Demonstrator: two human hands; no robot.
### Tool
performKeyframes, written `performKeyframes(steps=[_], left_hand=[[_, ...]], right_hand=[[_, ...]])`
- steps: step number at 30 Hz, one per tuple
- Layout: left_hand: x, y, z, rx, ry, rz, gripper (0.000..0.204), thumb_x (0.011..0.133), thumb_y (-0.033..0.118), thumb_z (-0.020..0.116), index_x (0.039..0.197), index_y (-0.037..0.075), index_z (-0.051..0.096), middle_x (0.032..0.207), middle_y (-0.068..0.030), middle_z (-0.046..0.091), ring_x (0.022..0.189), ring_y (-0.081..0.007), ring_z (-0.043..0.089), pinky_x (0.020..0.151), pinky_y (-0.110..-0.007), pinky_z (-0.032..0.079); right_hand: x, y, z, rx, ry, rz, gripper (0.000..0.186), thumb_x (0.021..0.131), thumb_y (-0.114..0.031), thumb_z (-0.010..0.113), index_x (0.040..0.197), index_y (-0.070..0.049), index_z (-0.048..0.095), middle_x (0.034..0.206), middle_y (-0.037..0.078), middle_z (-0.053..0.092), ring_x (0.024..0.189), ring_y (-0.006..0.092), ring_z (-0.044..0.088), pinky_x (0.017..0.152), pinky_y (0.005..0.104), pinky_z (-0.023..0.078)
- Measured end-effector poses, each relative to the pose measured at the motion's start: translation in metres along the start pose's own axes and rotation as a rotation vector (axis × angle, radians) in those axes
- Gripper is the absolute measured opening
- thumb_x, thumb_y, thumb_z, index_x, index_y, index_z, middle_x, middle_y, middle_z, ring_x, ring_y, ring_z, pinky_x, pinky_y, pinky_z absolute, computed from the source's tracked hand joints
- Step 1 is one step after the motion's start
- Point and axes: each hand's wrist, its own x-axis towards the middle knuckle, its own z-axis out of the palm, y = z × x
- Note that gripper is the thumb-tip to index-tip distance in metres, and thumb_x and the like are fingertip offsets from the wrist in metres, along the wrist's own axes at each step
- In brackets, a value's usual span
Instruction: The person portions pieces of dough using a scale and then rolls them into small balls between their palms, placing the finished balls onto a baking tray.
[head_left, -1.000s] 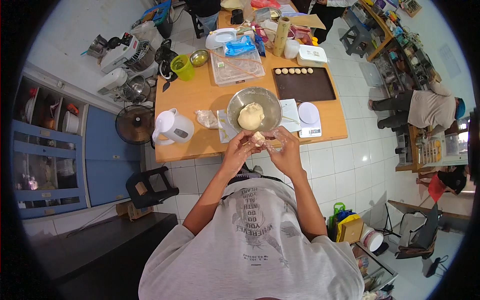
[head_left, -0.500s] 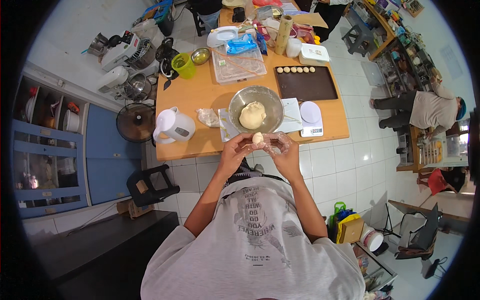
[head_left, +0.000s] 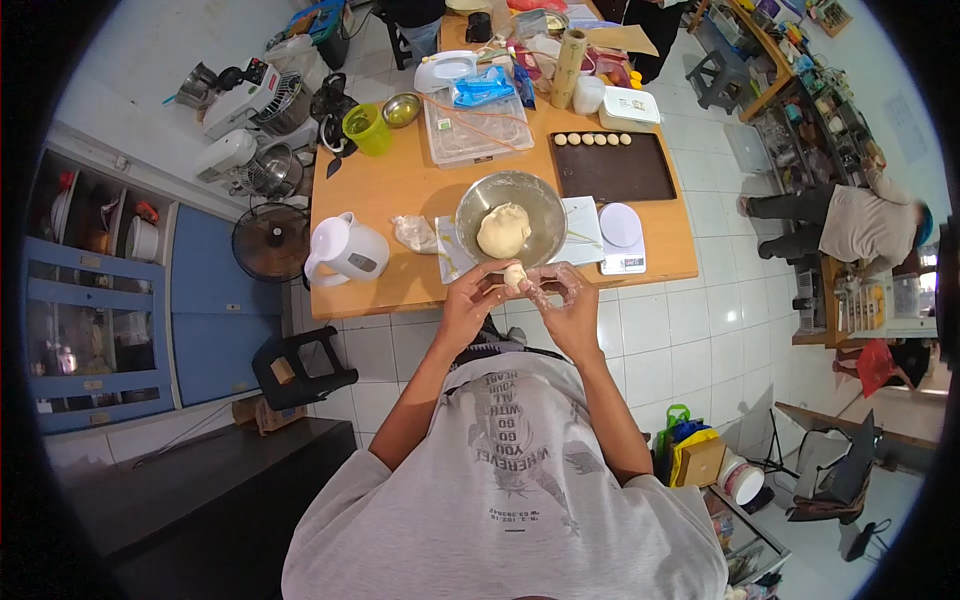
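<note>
A small pale dough ball (head_left: 514, 275) is pinched between the fingertips of both hands, just off the table's near edge. My left hand (head_left: 474, 302) grips it from the left. My right hand (head_left: 569, 308), dusted with flour, has its fingertips pressed to the ball from the right. Right beyond my fingers stands a metal mixing bowl (head_left: 545, 207) with a large lump of dough (head_left: 503, 231) in it. On a dark baking tray (head_left: 615, 172) farther right, several small dough balls (head_left: 592, 139) are lined up along the far edge.
A white kitchen scale (head_left: 622, 240) stands right of the bowl. Left of it are a crumpled plastic bag (head_left: 414, 234) and a white jug (head_left: 347, 250). A plastic box (head_left: 475, 135) and a green cup (head_left: 368, 130) are farther back. A person (head_left: 860, 220) works at the far right.
The dough ball has shifted slightly and looks reshaped between my fingertips. Both hands stay in nearly the same place.
</note>
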Motion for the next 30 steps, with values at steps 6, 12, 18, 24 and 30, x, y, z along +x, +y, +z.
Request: performKeyframes(steps=[6, 12, 18, 24, 30], left_hand=[[0.006, 0.000, -0.001, 0.058, -0.033, -0.043, 0.044, 0.098, 0.008, 0.075, 0.139, -0.002, 0.062, 0.129, -0.0093, 0.070, 0.119, -0.0176, 0.067, 0.105, -0.033, 0.054], [0.011, -0.007, -0.007, -0.171, -0.113, -0.107, 0.043, 0.102, 0.013, 0.071, 0.140, -0.004, 0.060, 0.131, -0.0121, 0.068, 0.120, -0.0201, 0.067, 0.106, -0.037, 0.055], [0.010, -0.018, -0.015, -0.269, -0.164, -0.184, 0.041, 0.103, 0.013, 0.070, 0.138, -0.006, 0.059, 0.129, -0.0151, 0.069, 0.117, -0.0240, 0.070, 0.104, -0.041, 0.057], [0.010, -0.010, -0.008, -0.263, -0.095, -0.211, 0.039, 0.105, 0.016, 0.068, 0.136, -0.006, 0.060, 0.126, -0.0134, 0.069, 0.115, -0.0227, 0.070, 0.100, -0.038, 0.059], [0.006, -0.012, -0.004, -0.338, 0.014, -0.173, 0.031, 0.108, 0.017, 0.064, 0.131, -0.003, 0.062, 0.122, -0.0095, 0.070, 0.111, -0.0177, 0.070, 0.099, -0.035, 0.058]], right_hand=[[-0.002, 0.001, -0.006, -0.091, -0.012, -0.073, 0.010, 0.091, -0.002, 0.080, 0.099, 0.003, 0.075, 0.096, 0.010, 0.073, 0.086, 0.0168, 0.073, 0.081, 0.0306, 0.060], [0.006, 0.000, -0.019, 0.095, -0.073, -0.041, 0.020, 0.090, -0.002, 0.080, 0.110, 0.001, 0.076, 0.106, 0.011, 0.073, 0.093, 0.0178, 0.072, 0.083, 0.0322, 0.060], [0.018, -0.012, -0.037, -0.065, -0.264, -0.180, 0.030, 0.087, -0.004, 0.081, 0.116, -0.003, 0.077, 0.111, 0.014, 0.075, 0.094, 0.0257, 0.074, 0.084, 0.0364, 0.060], [0.018, 0.001, -0.030, -0.169, -0.182, -0.255, 0.028, 0.083, -0.002, 0.083, 0.112, -0.003, 0.079, 0.106, 0.016, 0.076, 0.095, 0.0313, 0.074, 0.084, 0.0387, 0.058], [0.014, -0.015, -0.016, -0.178, -0.152, -0.320, 0.030, 0.082, 0.000, 0.082, 0.111, -0.001, 0.077, 0.104, 0.015, 0.074, 0.098, 0.0324, 0.074, 0.084, 0.0394, 0.058]])
